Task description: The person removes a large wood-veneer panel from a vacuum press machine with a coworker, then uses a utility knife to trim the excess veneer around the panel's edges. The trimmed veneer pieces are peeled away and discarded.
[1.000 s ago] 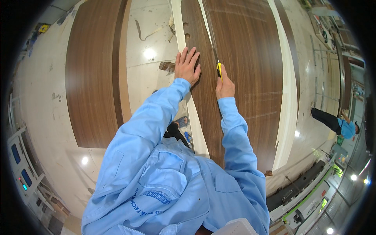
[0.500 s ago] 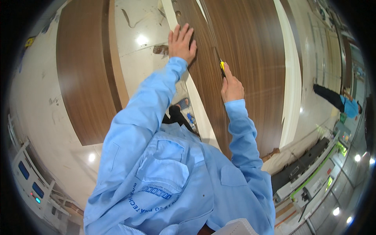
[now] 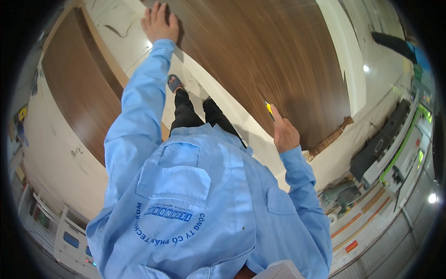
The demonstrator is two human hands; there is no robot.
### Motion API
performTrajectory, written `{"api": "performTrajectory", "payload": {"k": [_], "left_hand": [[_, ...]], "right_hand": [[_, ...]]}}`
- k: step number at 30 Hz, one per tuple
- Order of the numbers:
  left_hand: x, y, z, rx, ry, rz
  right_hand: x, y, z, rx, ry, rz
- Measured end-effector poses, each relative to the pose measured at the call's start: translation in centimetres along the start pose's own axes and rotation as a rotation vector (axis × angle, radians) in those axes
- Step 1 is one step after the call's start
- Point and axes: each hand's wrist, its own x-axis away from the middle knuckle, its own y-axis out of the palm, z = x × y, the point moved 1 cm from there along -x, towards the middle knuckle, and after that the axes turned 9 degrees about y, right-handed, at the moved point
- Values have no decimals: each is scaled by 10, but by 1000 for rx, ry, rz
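A utility knife [image 3: 269, 109] with a yellow-and-black handle sits in my right hand [image 3: 285, 132], its fingers closed around it and the thin blade pointing away from me. The blade tip is at or just above the surface of a dark brown wood-grain panel [image 3: 251, 56]; contact cannot be made out. My left hand [image 3: 160, 25] lies with spread fingers at the panel's left edge, farther off, and holds nothing. A pale border [image 3: 200, 69] runs along that edge.
Another brown panel [image 3: 69, 83] lies to the left. Curled scrap [image 3: 116, 30] is on the pale floor between them. Torn brown material [image 3: 331, 139] hangs at the panel's near corner. Machinery [image 3: 395, 153] stands at the right, and a person's dark-clad leg [image 3: 392, 45] shows at far right.
The view has turned and shifted along the panel. My right hand with the knife has come closer to the panel's near end. My left hand is still spread at the left edge.
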Motion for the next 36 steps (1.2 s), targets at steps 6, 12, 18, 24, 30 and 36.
{"api": "performTrajectory", "payload": {"k": [6,12,18,24,30,36], "left_hand": [[4,20,-24,51,42,31],[3,23,-34,26,70,4],[-2,26,-45,-38,85,-50],[-7,28,-66,-86,135,-111],[5,-13,64,-19,265,-148],[162,-64,318,876,709,-840]], "right_hand": [[75,1,53,90,131,-54],[133,10,99,72,241,-30],[181,18,139,142,316,-33],[237,7,187,234,394,-170],[295,7,217,-868,677,101],[273,91,160,-982,765,380]]}}
